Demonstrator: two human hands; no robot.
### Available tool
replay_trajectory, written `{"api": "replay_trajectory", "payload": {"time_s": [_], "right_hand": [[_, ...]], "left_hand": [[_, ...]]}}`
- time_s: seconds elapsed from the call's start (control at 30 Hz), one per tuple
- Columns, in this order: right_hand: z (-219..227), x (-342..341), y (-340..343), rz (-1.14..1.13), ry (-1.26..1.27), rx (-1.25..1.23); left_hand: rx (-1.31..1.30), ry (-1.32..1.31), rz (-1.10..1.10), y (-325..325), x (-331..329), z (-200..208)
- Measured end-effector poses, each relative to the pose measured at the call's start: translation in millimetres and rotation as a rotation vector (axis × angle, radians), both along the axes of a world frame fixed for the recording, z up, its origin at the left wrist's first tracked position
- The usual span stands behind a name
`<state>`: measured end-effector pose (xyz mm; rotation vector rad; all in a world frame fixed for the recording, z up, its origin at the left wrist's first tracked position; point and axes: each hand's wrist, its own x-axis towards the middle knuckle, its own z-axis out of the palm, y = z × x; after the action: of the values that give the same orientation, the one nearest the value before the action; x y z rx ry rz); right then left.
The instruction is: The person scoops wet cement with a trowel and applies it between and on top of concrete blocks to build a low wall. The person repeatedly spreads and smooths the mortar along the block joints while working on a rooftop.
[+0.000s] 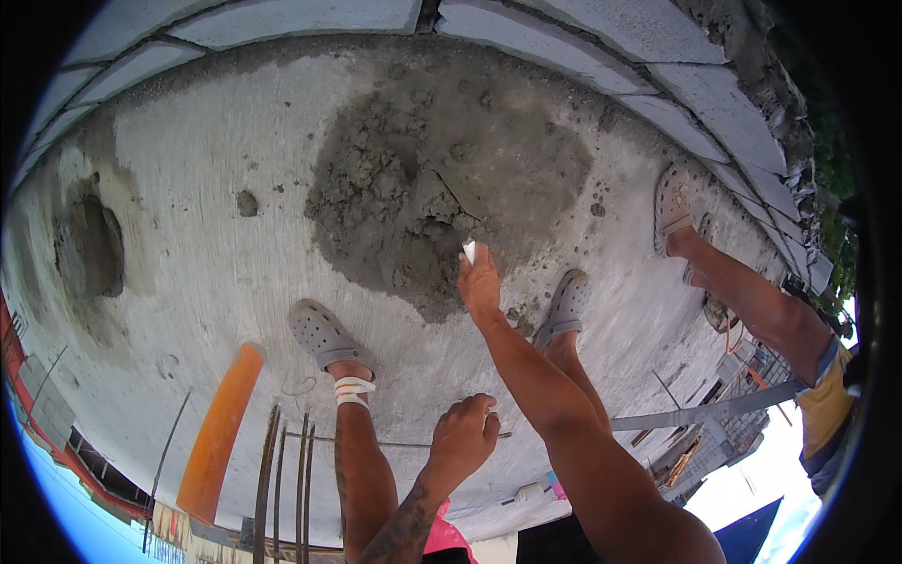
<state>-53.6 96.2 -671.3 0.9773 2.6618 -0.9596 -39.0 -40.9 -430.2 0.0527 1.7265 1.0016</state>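
Note:
My right hand is wrapped round the white handle of a trowel. The grey blade lies in a heap of wet mortar spread on the concrete floor, and mortar partly covers it. Crumbly lumps rise on the heap's left side; its right side is smoother and thinner. Nearer my body, my left hand hangs loosely curled above the floor, thumb apart from the fingers, with no object visible in it. My feet, in grey clogs, stand on the near side of the mortar.
A block wall curves along the far side. A bucket-like hollow with mortar sits at far left. An orange pipe and several rebar rods stand near left. Another person's leg is at right, beside a grey strip.

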Motion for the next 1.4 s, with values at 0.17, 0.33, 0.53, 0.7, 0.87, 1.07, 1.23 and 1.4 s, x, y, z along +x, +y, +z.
{"api": "replay_trajectory", "payload": {"time_s": [0.17, 0.33, 0.53, 0.7, 0.87, 1.07, 1.23, 1.4], "right_hand": [[64.6, 90.4, 24.3, -0.204, -0.410, -0.178], [71.2, 85.5, 76.4, -0.413, -0.674, -0.357], [-14.5, -70.3, 48.8, 0.036, -0.461, -0.609], [26.5, -52.1, 46.4, 0.213, -0.354, -0.238], [-18.9, -6.4, 3.3, 0.107, -0.204, 0.072], [77.2, 110.1, 62.0, -0.223, -0.507, -0.104], [32.5, 27.2, 80.0, -0.134, -0.511, -0.276], [-19.1, -100.3, 67.1, 0.020, -0.667, -0.457]], "left_hand": [[-0.064, 0.091, -0.152, -9.4, -0.8, -0.1], [0.008, 0.097, -0.172, -6.0, -4.8, 12.4], [0.014, 0.001, -0.175, 0.7, -0.6, 6.6], [-0.004, 0.017, -0.138, -3.1, -2.8, 0.6], [0.054, 0.012, -0.097, 0.4, -5.9, 2.5], [0.031, 0.018, -0.087, -9.1, -18.7, 3.6], [0.090, 0.001, -0.106, -8.1, -12.9, 15.1], [0.055, -0.050, -0.095, -9.5, -4.0, 2.5]]}}
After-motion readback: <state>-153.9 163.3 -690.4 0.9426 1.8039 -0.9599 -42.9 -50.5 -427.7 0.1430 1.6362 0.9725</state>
